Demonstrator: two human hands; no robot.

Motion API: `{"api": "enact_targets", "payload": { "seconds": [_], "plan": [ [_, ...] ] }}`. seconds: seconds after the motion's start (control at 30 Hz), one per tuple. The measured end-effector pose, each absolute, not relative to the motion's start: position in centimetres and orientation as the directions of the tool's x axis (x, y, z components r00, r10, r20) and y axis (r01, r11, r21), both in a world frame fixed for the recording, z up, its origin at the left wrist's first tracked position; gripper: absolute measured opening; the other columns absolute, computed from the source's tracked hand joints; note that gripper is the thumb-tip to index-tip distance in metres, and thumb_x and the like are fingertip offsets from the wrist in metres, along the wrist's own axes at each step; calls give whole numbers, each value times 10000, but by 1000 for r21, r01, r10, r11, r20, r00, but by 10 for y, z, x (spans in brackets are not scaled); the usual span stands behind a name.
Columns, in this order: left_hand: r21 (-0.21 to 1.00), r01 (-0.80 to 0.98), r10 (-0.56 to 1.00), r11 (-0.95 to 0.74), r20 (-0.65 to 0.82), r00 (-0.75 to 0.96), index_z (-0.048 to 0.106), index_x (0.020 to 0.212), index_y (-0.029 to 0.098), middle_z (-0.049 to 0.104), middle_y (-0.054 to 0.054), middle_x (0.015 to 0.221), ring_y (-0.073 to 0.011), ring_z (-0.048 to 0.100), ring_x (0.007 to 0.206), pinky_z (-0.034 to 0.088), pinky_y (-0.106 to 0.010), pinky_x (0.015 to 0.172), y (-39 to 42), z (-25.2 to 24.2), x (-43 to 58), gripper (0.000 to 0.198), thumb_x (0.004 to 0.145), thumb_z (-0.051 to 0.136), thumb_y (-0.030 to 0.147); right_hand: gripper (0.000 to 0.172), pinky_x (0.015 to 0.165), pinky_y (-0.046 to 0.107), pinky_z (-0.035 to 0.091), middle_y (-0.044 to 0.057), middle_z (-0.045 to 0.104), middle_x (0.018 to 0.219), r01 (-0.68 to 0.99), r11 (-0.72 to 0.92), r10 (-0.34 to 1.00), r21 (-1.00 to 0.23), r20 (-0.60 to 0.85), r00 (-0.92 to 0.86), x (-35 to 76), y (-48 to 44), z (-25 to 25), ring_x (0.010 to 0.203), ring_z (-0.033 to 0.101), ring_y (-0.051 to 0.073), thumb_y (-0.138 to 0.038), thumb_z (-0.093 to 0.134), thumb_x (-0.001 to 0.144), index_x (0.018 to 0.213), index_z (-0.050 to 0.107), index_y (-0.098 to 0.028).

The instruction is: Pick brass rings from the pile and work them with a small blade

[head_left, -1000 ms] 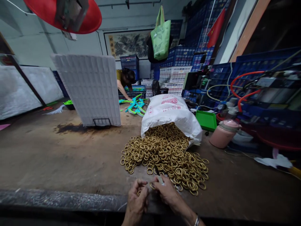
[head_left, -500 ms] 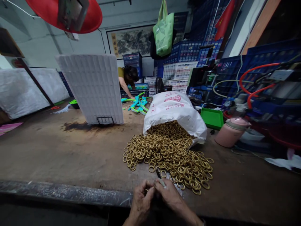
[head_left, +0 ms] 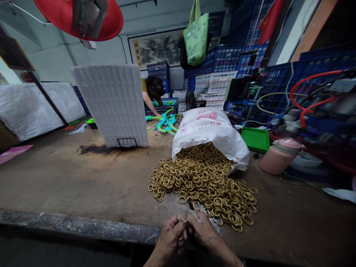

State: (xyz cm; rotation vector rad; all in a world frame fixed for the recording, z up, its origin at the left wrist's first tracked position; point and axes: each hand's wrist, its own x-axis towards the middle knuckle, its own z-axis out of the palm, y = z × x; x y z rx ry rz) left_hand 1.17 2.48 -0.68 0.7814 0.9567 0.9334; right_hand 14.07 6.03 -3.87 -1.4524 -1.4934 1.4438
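Observation:
At the table's front edge, my left hand [head_left: 169, 234] is closed, fingers curled around a small brass-coloured ring [head_left: 185, 221] that shows only in part. My right hand [head_left: 205, 230] meets it fingertip to fingertip. It grips a slim knife-like tool [head_left: 190, 203] with a dark end pointing away from me and a pale part by the thumb; its exact kind is unclear. Just beyond both hands spreads a heap of brass-coloured rings [head_left: 205, 181], spilling from the mouth of a white woven sack [head_left: 191, 129] with red print.
A white ribbed panel [head_left: 125, 104] stands upright in a black wire holder. Behind it a co-worker [head_left: 151, 91] bends over blue-green toy bows [head_left: 167, 122]. To the right are a green tray [head_left: 255, 139] and a pink bottle [head_left: 280, 157]. A red lamp [head_left: 111, 18] hangs overhead.
My view has shifted slightly, so the scene sits a little further right. My fingertips have drawn together, and a bit of ring now shows between them. The right hand keeps its tool.

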Motion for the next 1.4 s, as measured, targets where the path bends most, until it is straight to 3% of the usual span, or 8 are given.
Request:
{"api": "enact_targets", "payload": {
  "seconds": [0.2, 0.47, 0.57, 0.67, 0.73, 1.2, 1.4],
  "plan": [
    [839, -392, 914, 377, -270, 303, 471, 703, 151, 453, 44, 576, -3, 245, 350, 161, -155, 340, 18, 0, 8, 298, 761, 521, 439, 410, 387, 190, 254, -35, 460, 411, 212, -209, 928, -955, -262, -266, 136, 56, -25, 376, 357, 63, -486, 384, 780, 526, 464, -174],
    [806, -458, 919, 375, -258, 299, 435, 698, 165, 443, 59, 584, 2, 221, 351, 150, -148, 337, 12, 0, 9, 304, 745, 544, 445, 332, 461, 208, 313, -25, 481, 475, 335, -61, 960, -940, -148, -239, 140, 49, 1, 446, 400, 86, -388, 359, 801, 571, 477, -179],
    [809, -455, 926, 371, -285, 248, 416, 708, 177, 421, 77, 544, -3, 234, 351, 172, -141, 340, 12, 4, 9, 304, 728, 570, 439, 240, 509, 224, 315, -19, 482, 532, 520, 113, 980, -847, 9, -199, 144, 44, 1, 510, 429, 108, -308, 368, 792, 604, 459, -190],
    [820, -439, 930, 366, -303, 209, 399, 725, 187, 428, 87, 521, -2, 250, 344, 173, -137, 338, 12, 11, 9, 333, 696, 601, 451, 121, 542, 228, 303, -11, 518, 602, 635, 309, 935, -709, 103, -339, 146, 36, -2, 567, 461, 120, -134, 378, 710, 672, 474, -195],
    [821, -436, 930, 367, -307, 203, 387, 725, 192, 427, 92, 505, -2, 255, 338, 169, -137, 337, 11, 15, 9, 364, 672, 617, 469, 214, 554, 227, 299, -8, 547, 644, 670, 366, 911, -646, 102, -399, 146, 32, -3, 592, 484, 123, -58, 369, 632, 741, 488, -198],
    [865, -397, 951, 309, -272, 147, 400, 679, 185, 424, 96, 465, -4, 270, 322, 187, -150, 329, 10, 16, 9, 388, 635, 631, 494, 302, 553, 234, 286, 2, 583, 670, 785, 378, 920, -491, 103, -378, 141, 27, 0, 603, 511, 134, -20, 340, 557, 762, 472, -199],
    [934, -289, 974, 209, -171, 151, 421, 611, 166, 416, 78, 447, -7, 286, 325, 187, -154, 324, 1, 24, 8, 366, 686, 598, 477, 221, 519, 245, 252, 26, 610, 655, 864, 319, 940, -390, 11, -342, 147, 35, -13, 588, 526, 146, -82, 374, 694, 813, 528, -185]
  ]
}}
